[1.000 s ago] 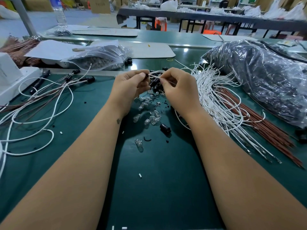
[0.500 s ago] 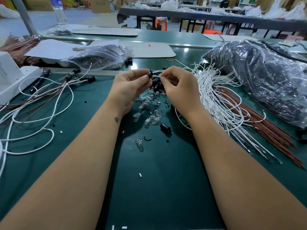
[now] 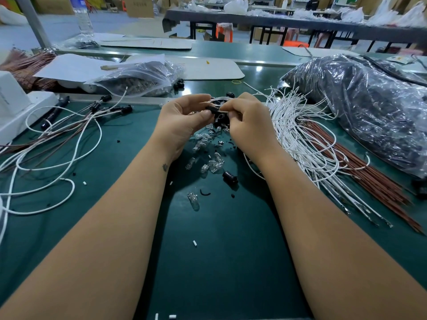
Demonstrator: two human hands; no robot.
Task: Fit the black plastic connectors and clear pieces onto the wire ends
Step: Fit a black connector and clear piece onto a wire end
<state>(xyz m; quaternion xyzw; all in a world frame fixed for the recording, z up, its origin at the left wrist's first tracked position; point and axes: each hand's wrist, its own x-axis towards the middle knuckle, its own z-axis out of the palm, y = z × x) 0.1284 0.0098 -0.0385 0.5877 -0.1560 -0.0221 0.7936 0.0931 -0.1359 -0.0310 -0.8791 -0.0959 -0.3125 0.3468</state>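
My left hand (image 3: 182, 121) pinches a small black connector (image 3: 211, 109) between thumb and forefinger above the green mat. My right hand (image 3: 248, 125) pinches a white wire (image 3: 223, 110) right at the connector's end. Below the hands lie several more black connectors (image 3: 219, 118) and a scatter of clear pieces (image 3: 209, 163). One loose black connector (image 3: 230, 176) and one clear piece (image 3: 193, 200) lie nearer to me. A big bundle of white wires (image 3: 305, 139) fans out to the right of my right hand.
Brown wires (image 3: 360, 167) lie beside the white bundle. A large plastic bag of black parts (image 3: 369, 107) fills the right. Finished wires with connectors (image 3: 69, 125) sprawl at left near a white box (image 3: 13, 105). A smaller clear bag (image 3: 138, 77) sits behind.
Both hands stayed close together. The black connector now shows between my left fingertips, and the white wire end has come up against it.
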